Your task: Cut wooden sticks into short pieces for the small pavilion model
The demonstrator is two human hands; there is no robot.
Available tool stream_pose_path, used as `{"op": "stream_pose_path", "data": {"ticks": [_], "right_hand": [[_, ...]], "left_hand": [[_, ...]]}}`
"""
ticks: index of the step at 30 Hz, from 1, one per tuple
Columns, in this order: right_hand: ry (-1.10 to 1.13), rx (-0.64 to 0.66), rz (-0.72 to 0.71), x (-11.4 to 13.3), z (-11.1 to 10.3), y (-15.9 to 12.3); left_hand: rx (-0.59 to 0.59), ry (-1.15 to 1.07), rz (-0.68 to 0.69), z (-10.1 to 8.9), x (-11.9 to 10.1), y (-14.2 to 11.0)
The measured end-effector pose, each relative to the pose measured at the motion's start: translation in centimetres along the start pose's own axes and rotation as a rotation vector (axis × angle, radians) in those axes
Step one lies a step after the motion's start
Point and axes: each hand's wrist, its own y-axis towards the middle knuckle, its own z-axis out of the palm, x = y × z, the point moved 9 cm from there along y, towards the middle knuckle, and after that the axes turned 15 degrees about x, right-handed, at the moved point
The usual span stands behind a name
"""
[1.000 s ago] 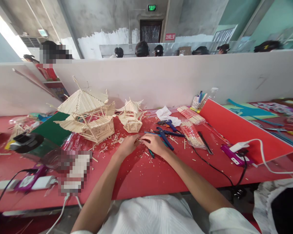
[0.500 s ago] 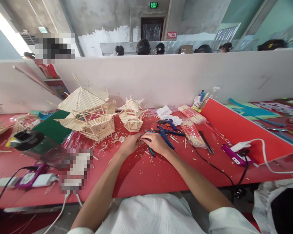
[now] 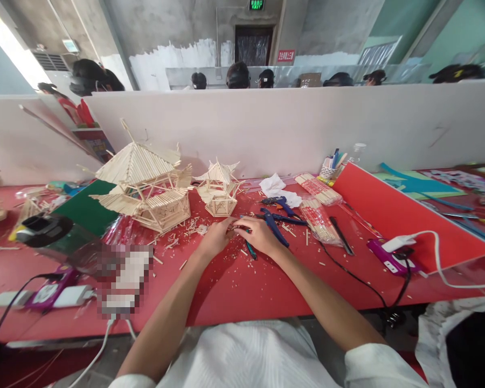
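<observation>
On my counter (image 3: 234,302), the small pavilion (image 3: 219,189) lies beyond the left hand (image 3: 217,237); pliers (image 3: 275,229) sit right of the right hand (image 3: 259,235), sticks (image 3: 318,220) farther right.

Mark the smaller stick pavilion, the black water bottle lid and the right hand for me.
Smaller stick pavilion (image 3: 221,207): head view, lower wall.
Black water bottle lid (image 3: 40,233): head view, top surface.
Right hand (image 3: 258,234): head view, back.

Both stick pavilions, the bigger one (image 3: 141,183) and the little one (image 3: 219,188), look like bare matt wood — ribbed roofs, kinda rough. Desk (image 3: 226,302) is smooth red with a soft sheen, the wrap on the stick bundles (image 3: 318,220) is shiny clear plastic, and the white tissue (image 3: 272,184) looks like crumpled, matt paper.
</observation>
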Motion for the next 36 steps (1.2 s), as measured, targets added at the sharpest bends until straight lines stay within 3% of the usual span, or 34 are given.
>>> {"op": "stream_pose_path", "data": {"ticks": [12,22,36], "right_hand": [[0.103,-0.099,-0.002,-0.6,-0.8,-0.3],[0.287,-0.122,0.032,-1.7,-0.9,-0.3],[0.163,-0.145,-0.025,-0.8,-0.9,-0.3]], "left_hand": [[-0.046,-0.027,-0.043,-0.8,-0.5,-0.2],[-0.085,-0.221,0.025,-1.0,-0.7,-0.3],[-0.065,-0.305,0.058,-0.2,0.2,0.3]]}}
